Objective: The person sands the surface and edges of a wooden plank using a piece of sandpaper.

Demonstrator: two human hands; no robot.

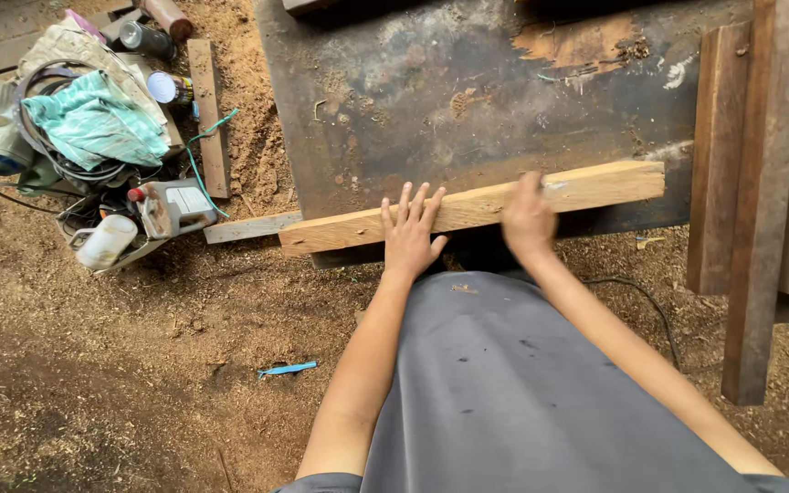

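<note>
A long pale wooden plank lies along the near edge of a dark, stained work table, its left end jutting past the table's corner. My left hand rests flat on the plank with the fingers spread. My right hand is on the plank a little to the right, blurred, with the fingers curled over the top face. Whether it grips the wood or only presses on it is unclear.
Dark wooden boards lean at the right. On the sawdust floor at the left sits a pile of tools, cables, a teal cloth and a white jug. A cable runs under the table.
</note>
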